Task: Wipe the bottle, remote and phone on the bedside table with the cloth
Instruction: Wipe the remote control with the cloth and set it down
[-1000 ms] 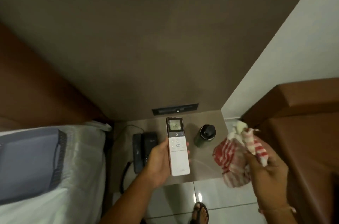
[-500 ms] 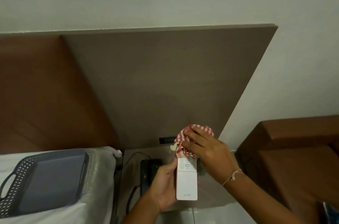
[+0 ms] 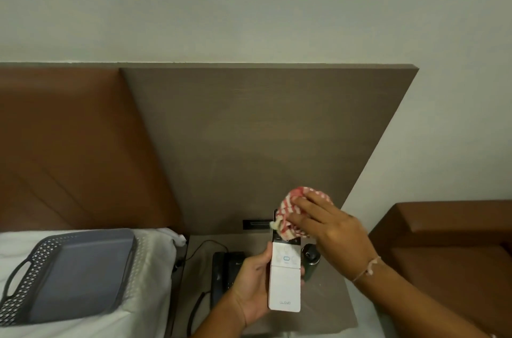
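My left hand (image 3: 253,285) holds a long white remote (image 3: 284,279) upright above the bedside table (image 3: 327,307). My right hand (image 3: 329,229) presses a bunched red-and-white checked cloth (image 3: 288,209) against the remote's top end, covering its screen. A dark corded phone (image 3: 225,268) lies on the table just left of my left hand, partly hidden by it. A dark green bottle (image 3: 311,261) with a black cap stands on the table right of the remote, beneath my right wrist.
A grey perforated tray (image 3: 69,274) with handles rests on the white bed at the left. A brown headboard panel (image 3: 263,143) with a socket strip (image 3: 256,224) rises behind the table. A brown upholstered seat (image 3: 448,243) stands at the right.
One second ago the cloth hung in my right hand away from the remote. My right hand brought it onto the remote's top, and it stays pressed there. The view has tilted upward.
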`<state>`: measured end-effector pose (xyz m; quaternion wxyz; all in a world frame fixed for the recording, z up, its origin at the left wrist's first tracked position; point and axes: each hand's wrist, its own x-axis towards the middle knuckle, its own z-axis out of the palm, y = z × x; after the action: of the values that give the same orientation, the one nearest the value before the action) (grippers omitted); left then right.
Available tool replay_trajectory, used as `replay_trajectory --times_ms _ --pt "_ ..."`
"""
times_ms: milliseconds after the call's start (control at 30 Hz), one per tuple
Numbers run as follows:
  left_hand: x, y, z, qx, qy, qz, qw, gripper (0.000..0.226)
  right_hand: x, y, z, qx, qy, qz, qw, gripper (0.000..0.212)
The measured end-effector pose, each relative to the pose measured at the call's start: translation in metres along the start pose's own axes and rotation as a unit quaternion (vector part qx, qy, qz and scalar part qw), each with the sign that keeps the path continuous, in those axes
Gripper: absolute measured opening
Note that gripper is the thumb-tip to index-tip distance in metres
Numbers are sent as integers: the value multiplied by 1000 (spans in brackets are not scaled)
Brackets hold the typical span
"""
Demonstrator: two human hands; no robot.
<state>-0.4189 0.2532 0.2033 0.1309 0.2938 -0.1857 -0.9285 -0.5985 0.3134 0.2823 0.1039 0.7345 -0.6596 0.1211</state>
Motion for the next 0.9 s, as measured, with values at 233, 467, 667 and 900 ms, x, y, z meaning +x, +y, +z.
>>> replay_trajectory --times_ms 233,467,667,900 --pt "4 -4 -2 -2 -17 21 1000 49 3 -16 18 -17 -67 -39 997 77" --pt "3 1 -11 7 -11 23 1000 53 -23 14 4 1 -29 18 999 67" --pt "15 15 -3 -43 -63 8 997 70 9 -4 -25 49 118 70 989 56" --pt "29 18 -9 -78 -66 24 995 47 10 -41 4 21 21 -20 999 57"
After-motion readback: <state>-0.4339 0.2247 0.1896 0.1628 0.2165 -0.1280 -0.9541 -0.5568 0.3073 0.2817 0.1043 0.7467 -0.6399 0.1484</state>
